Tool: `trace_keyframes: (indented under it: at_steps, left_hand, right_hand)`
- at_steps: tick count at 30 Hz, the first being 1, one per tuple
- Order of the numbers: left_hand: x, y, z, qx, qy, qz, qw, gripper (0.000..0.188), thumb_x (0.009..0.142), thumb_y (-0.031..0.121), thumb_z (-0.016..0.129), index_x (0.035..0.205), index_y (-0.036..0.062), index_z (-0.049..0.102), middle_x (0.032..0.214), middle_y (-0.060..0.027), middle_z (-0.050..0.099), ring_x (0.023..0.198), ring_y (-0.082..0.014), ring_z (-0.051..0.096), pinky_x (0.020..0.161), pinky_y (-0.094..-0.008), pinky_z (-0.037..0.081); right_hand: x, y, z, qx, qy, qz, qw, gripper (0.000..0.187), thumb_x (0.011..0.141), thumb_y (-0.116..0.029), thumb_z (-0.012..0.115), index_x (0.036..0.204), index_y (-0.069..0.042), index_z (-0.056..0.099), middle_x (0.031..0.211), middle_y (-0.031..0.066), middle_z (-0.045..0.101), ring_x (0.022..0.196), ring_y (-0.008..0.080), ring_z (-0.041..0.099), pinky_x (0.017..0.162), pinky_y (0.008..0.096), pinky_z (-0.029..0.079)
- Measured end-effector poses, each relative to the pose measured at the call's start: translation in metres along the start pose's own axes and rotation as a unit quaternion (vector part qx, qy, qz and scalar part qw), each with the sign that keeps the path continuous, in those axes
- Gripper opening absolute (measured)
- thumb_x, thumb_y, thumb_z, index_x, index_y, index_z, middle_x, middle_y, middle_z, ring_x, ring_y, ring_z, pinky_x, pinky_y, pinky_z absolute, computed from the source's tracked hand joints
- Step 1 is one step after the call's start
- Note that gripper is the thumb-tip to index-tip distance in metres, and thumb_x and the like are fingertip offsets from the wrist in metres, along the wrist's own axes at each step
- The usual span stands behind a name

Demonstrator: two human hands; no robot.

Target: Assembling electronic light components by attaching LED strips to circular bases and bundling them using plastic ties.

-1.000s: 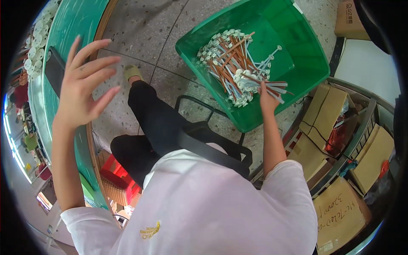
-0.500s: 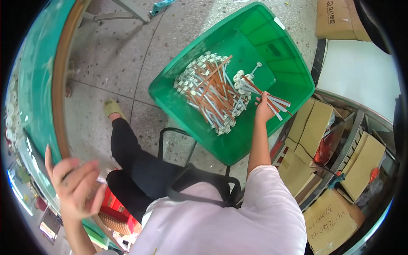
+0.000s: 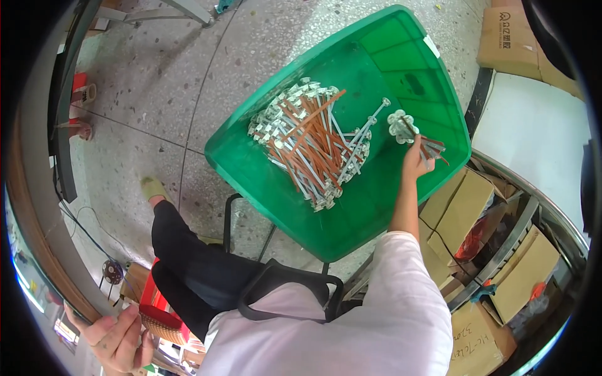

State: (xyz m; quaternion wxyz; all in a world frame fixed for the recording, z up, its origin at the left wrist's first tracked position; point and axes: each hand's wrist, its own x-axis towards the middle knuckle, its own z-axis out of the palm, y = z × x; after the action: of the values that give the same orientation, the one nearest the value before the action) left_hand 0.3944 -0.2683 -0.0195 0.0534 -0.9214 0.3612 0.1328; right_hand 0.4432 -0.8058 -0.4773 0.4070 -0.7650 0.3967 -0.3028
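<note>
My right hand [image 3: 417, 161] is closed around a bundle of thin strips [image 3: 431, 149], brown and grey, with white scalloped round heads [image 3: 401, 125] clustered at the far end. It holds them over the right side of a large green plastic bin [image 3: 295, 229]. A heap of similar brown and grey strips [image 3: 316, 141] lies in the bin, heads mostly toward its outer edges. Apart from the heap's right side, a loose grey strip [image 3: 377, 113] rests on the bin floor. My left hand [image 3: 119, 343], fingers bent and partly apart, is at the lower left by the table edge, holding nothing visible.
The brown-edged table [image 3: 53, 269] runs along the left. Cardboard boxes [image 3: 454, 207] fill a metal rack at the right, beside a white surface [image 3: 533, 119]. A black chair frame [image 3: 229, 225] stands near my legs. A red basket [image 3: 164, 313] sits below the left table.
My right hand has lifted the bundle away from the heap, rightward and slightly up in view, turning its heads upward. My left hand has dropped lower, fingers more bent. The view has shifted.
</note>
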Motion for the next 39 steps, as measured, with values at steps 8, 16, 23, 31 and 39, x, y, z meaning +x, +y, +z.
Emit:
trace_keyframes:
  at_steps: [8,16,23,31,39]
  left_hand:
    - [0.003,0.005,0.009,-0.039,0.053,-0.053,0.996,0.021,0.061,0.024,0.069,0.074,0.0090,0.074,0.087,0.0037,0.072,0.093,-0.0201,0.056,0.111,-0.0690,0.022]
    - [0.009,0.004,0.009,-0.081,0.116,-0.045,0.989,0.021,0.061,0.024,0.070,0.072,0.0067,0.071,0.089,-0.0003,0.073,0.093,-0.0214,0.060,0.111,-0.0682,0.025]
    - [0.006,0.001,0.015,-0.099,0.132,-0.044,0.985,0.017,0.063,0.023,0.070,0.069,0.0070,0.069,0.086,-0.0002,0.073,0.094,-0.0196,0.061,0.110,-0.0679,0.026]
    - [0.006,0.003,0.014,-0.084,0.124,-0.060,0.987,0.015,0.063,0.023,0.068,0.066,0.0090,0.069,0.081,0.0014,0.073,0.094,-0.0172,0.061,0.110,-0.0675,0.025]
    - [0.006,-0.002,0.021,-0.100,0.134,-0.055,0.984,0.012,0.063,0.022,0.067,0.061,0.0097,0.068,0.079,0.0026,0.072,0.096,-0.0146,0.062,0.109,-0.0660,0.027]
  right_hand:
    - [-0.142,-0.118,-0.012,0.036,-0.300,-0.053,0.952,0.014,0.088,-0.010,0.073,0.093,0.000,0.065,0.090,0.0076,0.067,0.071,0.0119,0.063,0.067,0.0248,0.052]
    - [-0.255,0.015,0.071,0.410,-0.137,0.611,0.663,0.033,0.093,-0.026,0.068,0.106,0.002,0.059,0.090,0.0135,0.067,0.078,0.0203,0.067,0.069,0.0312,0.059]
    - [-0.280,0.028,0.040,0.218,-0.267,0.728,0.592,0.062,0.092,-0.052,0.062,0.116,0.005,0.056,0.106,0.0199,0.060,0.094,0.0251,0.063,0.083,0.0290,0.058]
    - [-0.226,-0.021,0.049,-0.269,-0.598,-0.029,0.755,0.046,0.078,-0.034,0.075,0.113,-0.005,0.065,0.093,0.0233,0.069,0.086,0.0336,0.069,0.071,0.0415,0.055]
    - [-0.274,0.026,0.079,-0.411,-0.620,-0.039,0.667,0.049,0.083,-0.028,0.065,0.126,-0.006,0.058,0.104,0.0233,0.068,0.098,0.0388,0.066,0.087,0.0472,0.053]
